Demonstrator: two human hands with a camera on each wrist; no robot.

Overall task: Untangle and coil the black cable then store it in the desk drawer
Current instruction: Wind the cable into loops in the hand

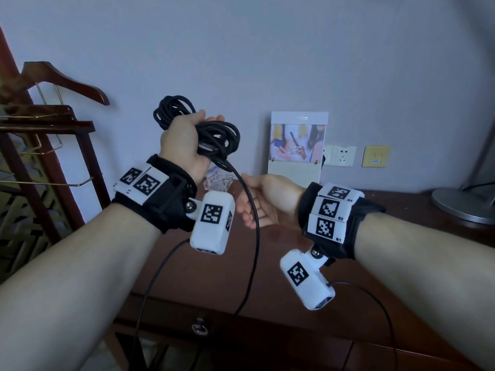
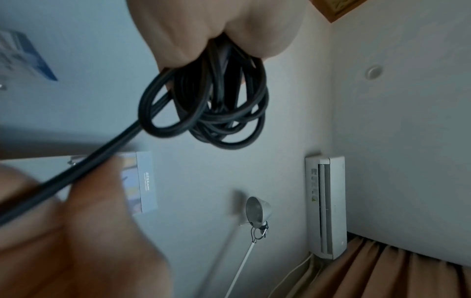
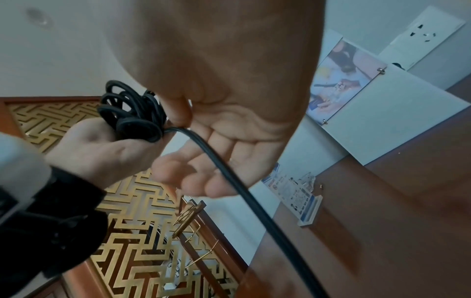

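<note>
Left hand (image 1: 184, 141) hides the middle of the black cable (image 1: 214, 135) coil—its tail leaves the frame's bottom edge (lower left); right hand (image 2: 63, 231) blurred.

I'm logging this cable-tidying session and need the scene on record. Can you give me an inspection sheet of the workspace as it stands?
Surface: brown wooden desk; drawer below it shut.
Job's things: black cable bunched in loops, one loose strand hanging past the desk edge.
Clutter: photo stand, small card holder, lamp base.
Grip: left hand grips the loops; right hand open, the strand crossing its fingers.
Cables: thin wires trail from both wrist cameras.
Surroundings: wall sockets, wooden hanger, air conditioner.
</note>
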